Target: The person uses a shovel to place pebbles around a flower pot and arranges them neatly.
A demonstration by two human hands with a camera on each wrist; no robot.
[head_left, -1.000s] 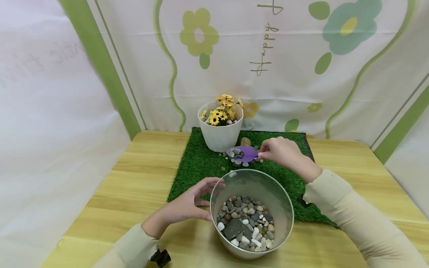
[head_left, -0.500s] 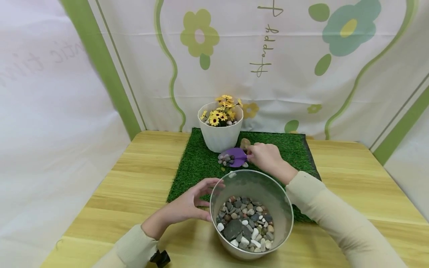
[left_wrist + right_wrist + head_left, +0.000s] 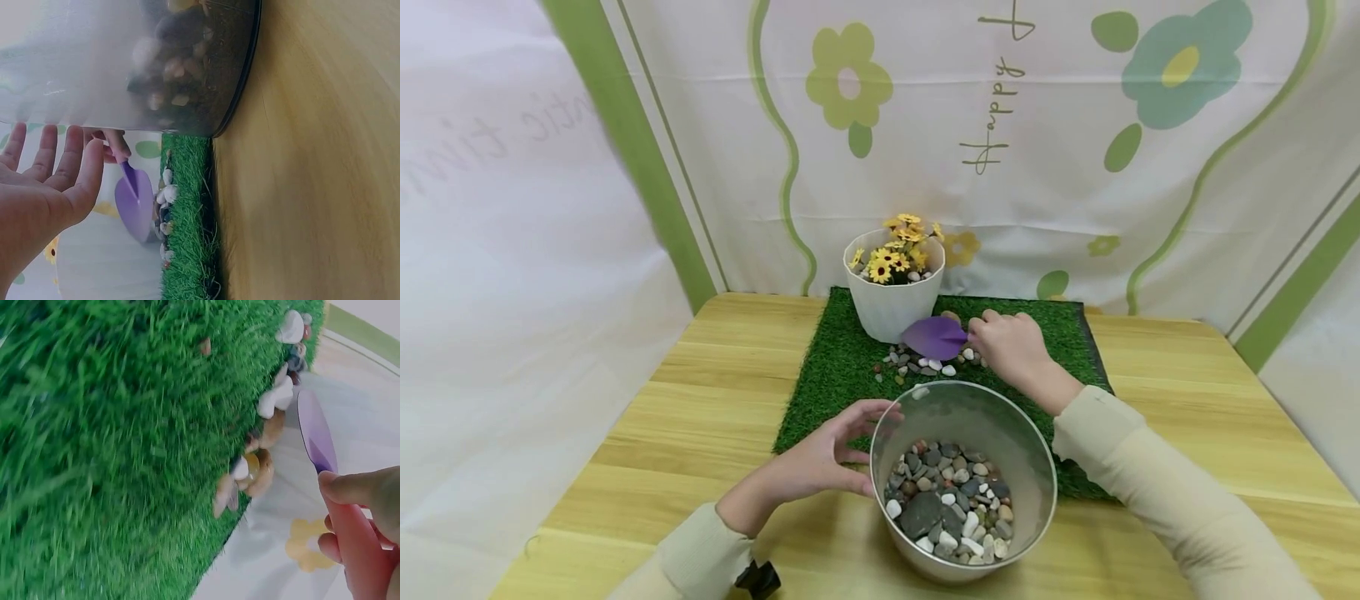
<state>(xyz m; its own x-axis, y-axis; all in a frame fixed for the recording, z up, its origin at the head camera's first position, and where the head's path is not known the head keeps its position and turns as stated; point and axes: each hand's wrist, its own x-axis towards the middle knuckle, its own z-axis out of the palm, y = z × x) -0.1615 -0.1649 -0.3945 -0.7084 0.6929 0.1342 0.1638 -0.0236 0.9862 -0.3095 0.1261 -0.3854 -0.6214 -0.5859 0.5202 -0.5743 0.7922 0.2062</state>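
Toward the far side of the desk (image 3: pixel 685 417), the right hand (image 3: pixel 1013 346) grips a purple trowel (image 3: pixel 934 338) near pebbles (image 3: pixel 934 364); nearer, the left hand (image 3: pixel 820 454), loosely spread, touches a bucket (image 3: pixel 964 411) on its left

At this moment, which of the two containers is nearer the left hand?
The transparent bucket of pebbles, beside the left hand; the white flowerpot with yellow flowers stands farther away, on the artificial grass mat.

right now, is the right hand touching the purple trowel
Touching: the right wrist view shows the right hand gripping the purple trowel by its pink handle.
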